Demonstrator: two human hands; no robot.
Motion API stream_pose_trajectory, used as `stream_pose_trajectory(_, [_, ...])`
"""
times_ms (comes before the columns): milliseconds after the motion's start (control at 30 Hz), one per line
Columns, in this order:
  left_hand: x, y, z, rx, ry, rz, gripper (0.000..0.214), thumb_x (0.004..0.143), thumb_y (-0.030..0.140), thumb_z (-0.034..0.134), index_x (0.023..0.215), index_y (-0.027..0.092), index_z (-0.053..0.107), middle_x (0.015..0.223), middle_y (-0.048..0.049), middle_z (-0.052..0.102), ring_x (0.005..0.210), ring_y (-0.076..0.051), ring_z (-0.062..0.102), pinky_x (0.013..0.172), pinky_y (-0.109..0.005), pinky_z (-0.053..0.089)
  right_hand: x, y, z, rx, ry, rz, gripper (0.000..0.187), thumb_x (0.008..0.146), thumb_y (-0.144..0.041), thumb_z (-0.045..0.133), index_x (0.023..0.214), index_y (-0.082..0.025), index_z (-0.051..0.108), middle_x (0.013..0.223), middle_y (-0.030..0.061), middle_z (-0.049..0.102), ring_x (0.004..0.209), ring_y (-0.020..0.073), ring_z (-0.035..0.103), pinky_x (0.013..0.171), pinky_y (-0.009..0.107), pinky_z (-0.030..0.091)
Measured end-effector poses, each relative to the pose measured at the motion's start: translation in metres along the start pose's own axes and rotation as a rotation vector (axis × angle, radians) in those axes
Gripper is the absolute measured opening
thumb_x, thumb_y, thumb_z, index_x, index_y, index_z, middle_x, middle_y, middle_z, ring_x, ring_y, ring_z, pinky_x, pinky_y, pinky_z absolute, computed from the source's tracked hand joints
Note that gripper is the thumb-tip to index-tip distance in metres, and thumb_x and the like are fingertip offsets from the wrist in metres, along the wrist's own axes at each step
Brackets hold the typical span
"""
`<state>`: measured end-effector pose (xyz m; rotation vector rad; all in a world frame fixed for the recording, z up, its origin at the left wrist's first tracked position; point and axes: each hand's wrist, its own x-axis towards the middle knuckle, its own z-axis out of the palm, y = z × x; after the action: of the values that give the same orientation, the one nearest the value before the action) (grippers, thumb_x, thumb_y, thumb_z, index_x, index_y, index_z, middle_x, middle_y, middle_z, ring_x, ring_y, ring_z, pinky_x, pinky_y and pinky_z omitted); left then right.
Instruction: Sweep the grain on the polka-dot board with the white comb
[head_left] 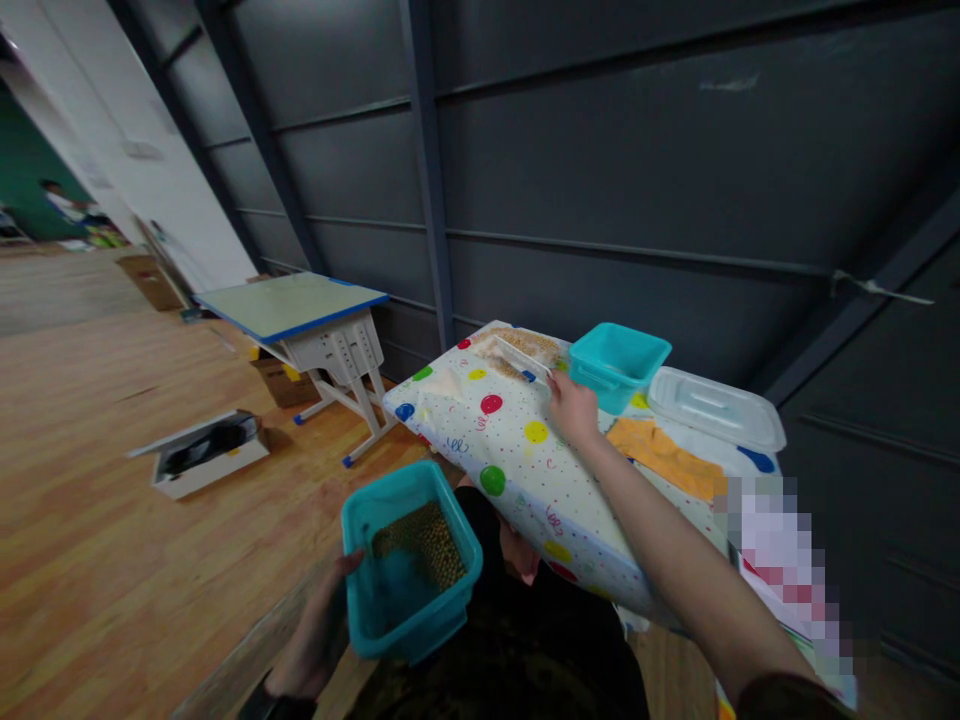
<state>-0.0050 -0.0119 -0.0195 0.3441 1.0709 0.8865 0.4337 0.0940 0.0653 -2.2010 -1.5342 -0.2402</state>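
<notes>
My left hand (322, 610) grips the near left rim of a teal plastic basket (412, 645), held tilted over my lap beside the table. Round tan beans (431, 545) lie on one side of its bottom. Over the table, my right hand (572, 405) is closed around the end of a long, thin white tool (521, 357); its exact kind is unclear. The tool's far end reaches into a spread of tan beans or grains (536, 345) on the balloon-print tablecloth (517, 470). Close behind my right hand stands a second teal plastic container (607, 395).
An orange cloth (664, 455) and a clear plastic lid (716, 408) lie to the right on the table. A dark panelled wall (637, 170) runs behind. At left are a school desk (292, 300) and an open white box (214, 460) on the floor.
</notes>
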Motion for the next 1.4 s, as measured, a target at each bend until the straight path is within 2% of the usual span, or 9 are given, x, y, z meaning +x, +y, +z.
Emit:
stream_pose_trajectory(100, [-0.006,0.001,0.008,0.059,0.004,0.095,0.092,0.106,0.022,0.085,0.189,0.018,0.044,0.159,-0.0202,0.08,0.142,-0.045,0.081,0.13,-0.061,0.063,0.007,0.003,0.013,0.101,0.0,-0.071,0.049,0.12,-0.022,0.046,0.154,-0.017,0.081,0.129,0.0182,0.091,0.114,0.0335,0.087,0.101,0.038,0.062])
stream_pose_trajectory(300, [-0.01,0.011,0.014,-0.023,-0.158,0.053,0.108,0.1,0.032,0.094,0.193,0.028,0.038,0.16,-0.0152,0.079,0.153,-0.044,0.072,0.141,-0.059,0.05,0.007,0.015,0.021,0.225,0.034,-0.088,0.046,0.112,-0.016,0.053,0.142,-0.02,0.089,0.126,0.0151,0.093,0.115,0.0351,0.088,0.102,0.041,0.066])
stream_pose_trajectory(467, [-0.011,0.03,0.022,-0.021,-0.258,0.027,0.111,0.098,0.036,0.097,0.192,0.027,0.039,0.16,-0.0155,0.079,0.153,-0.044,0.074,0.138,-0.055,0.054,0.01,0.02,0.02,0.391,0.112,-0.058,0.045,0.107,-0.013,0.056,0.132,-0.019,0.093,0.133,0.0137,0.092,0.125,0.0354,0.087,0.111,0.045,0.065])
stream_pose_trajectory(600, [-0.011,0.035,0.029,0.001,-0.269,0.044,0.1,0.102,0.028,0.093,0.19,0.023,0.044,0.154,-0.0161,0.084,0.146,-0.041,0.08,0.134,-0.053,0.059,0.017,0.012,0.02,0.455,0.046,-0.022,0.045,0.105,-0.01,0.059,0.132,-0.021,0.094,0.136,0.0111,0.091,0.131,0.0329,0.086,0.117,0.045,0.065])
stream_pose_trajectory(733, [-0.011,0.028,0.037,0.053,-0.283,0.063,0.094,0.103,0.028,0.092,0.187,0.026,0.05,0.153,-0.0144,0.086,0.143,-0.042,0.082,0.133,-0.056,0.06,0.015,0.009,0.02,0.485,-0.016,-0.047,0.042,0.104,-0.01,0.063,0.126,-0.024,0.095,0.137,0.0093,0.09,0.133,0.0313,0.086,0.118,0.045,0.064])
stream_pose_trajectory(867, [-0.016,0.015,0.043,0.051,-0.27,0.116,0.089,0.106,0.034,0.088,0.186,0.023,0.051,0.154,-0.0154,0.086,0.145,-0.044,0.081,0.134,-0.059,0.058,0.011,0.017,0.016,0.493,0.008,-0.023,0.042,0.102,-0.01,0.063,0.123,-0.023,0.096,0.134,0.0098,0.091,0.131,0.0334,0.087,0.117,0.048,0.065])
stream_pose_trajectory(1000, [-0.019,0.01,0.043,0.058,-0.268,0.103,0.094,0.104,0.034,0.089,0.189,0.028,0.047,0.162,-0.0143,0.081,0.15,-0.044,0.078,0.135,-0.059,0.057,0.008,0.022,0.013,0.52,0.036,-0.004,0.041,0.102,-0.012,0.062,0.122,-0.023,0.096,0.133,0.0095,0.092,0.133,0.0344,0.086,0.12,0.049,0.064])
stream_pose_trajectory(1200, [-0.016,0.006,0.04,0.086,-0.273,0.117,0.101,0.103,0.039,0.092,0.191,0.03,0.042,0.166,-0.0177,0.078,0.157,-0.045,0.071,0.138,-0.063,0.052,0.008,0.006,0.019,0.578,0.062,-0.06,0.045,0.098,-0.009,0.059,0.121,-0.024,0.096,0.138,0.0091,0.091,0.139,0.0318,0.083,0.127,0.051,0.06])
stream_pose_trajectory(1400, [-0.013,-0.001,0.041,0.047,-0.218,0.085,0.098,0.101,0.031,0.092,0.188,0.035,0.047,0.167,-0.0116,0.078,0.155,-0.047,0.071,0.131,-0.055,0.059,0.006,0.01,0.017,0.55,0.017,-0.079,0.047,0.096,-0.006,0.058,0.116,-0.024,0.096,0.138,0.0082,0.091,0.139,0.0309,0.084,0.128,0.05,0.059])
